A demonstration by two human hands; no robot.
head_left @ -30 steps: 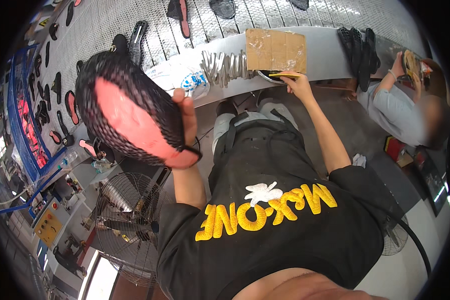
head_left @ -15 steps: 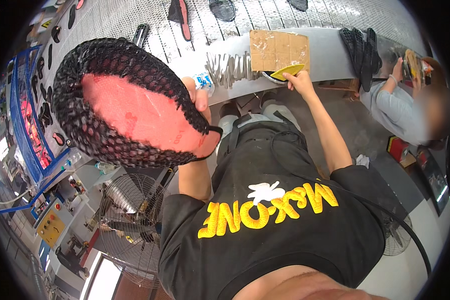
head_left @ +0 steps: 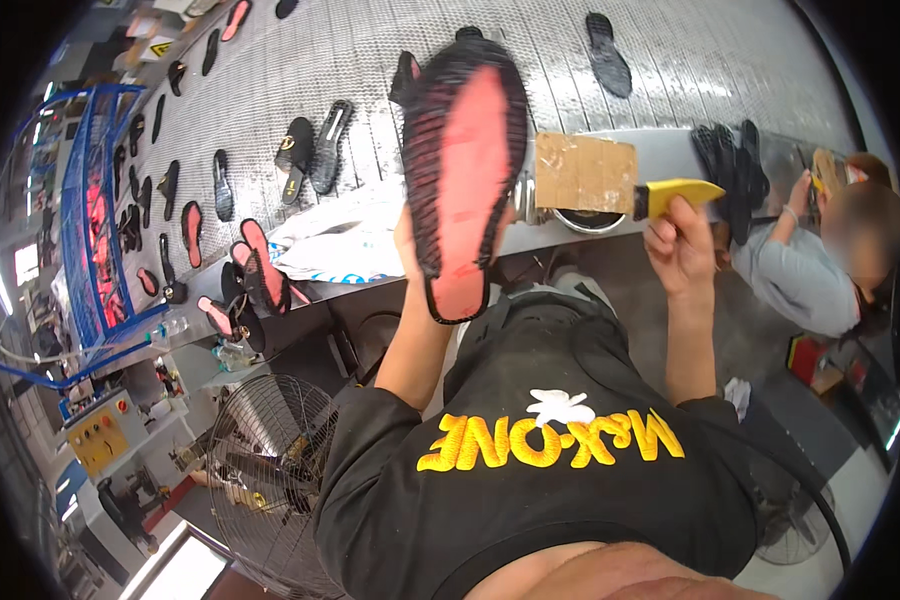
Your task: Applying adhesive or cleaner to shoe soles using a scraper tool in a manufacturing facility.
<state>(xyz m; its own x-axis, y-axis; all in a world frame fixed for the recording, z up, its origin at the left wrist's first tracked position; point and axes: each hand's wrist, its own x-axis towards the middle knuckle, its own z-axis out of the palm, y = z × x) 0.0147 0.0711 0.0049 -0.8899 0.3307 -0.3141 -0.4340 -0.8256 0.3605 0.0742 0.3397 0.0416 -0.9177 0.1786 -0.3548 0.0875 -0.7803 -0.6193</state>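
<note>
A black woven shoe upper with a pink underside (head_left: 470, 170) is raised upright in front of me, its pink face toward me. My left hand (head_left: 407, 242) is closed around it from behind, and most of its fingers are hidden. In my right hand (head_left: 682, 240) I pinch a flat yellow-handled brush (head_left: 682, 193), its dark end pointing left. That dark end is beside a piece of brown cardboard (head_left: 585, 172). Under the cardboard's near edge shows the rim of a round bowl (head_left: 592, 226).
A ribbed silver conveyor (head_left: 530, 30) carries soles and shoe parts. Black soles (head_left: 735, 180) are stacked at the right, near a seated person (head_left: 805, 250). White plastic sheeting (head_left: 345, 235) lies left of the shoe upper. A caged fan (head_left: 270, 470) stands at lower left.
The shoe upper has moved right and turned upright. My right hand has lifted the brush away from the bowl and moved right. The view has shifted, showing more of the conveyor.
</note>
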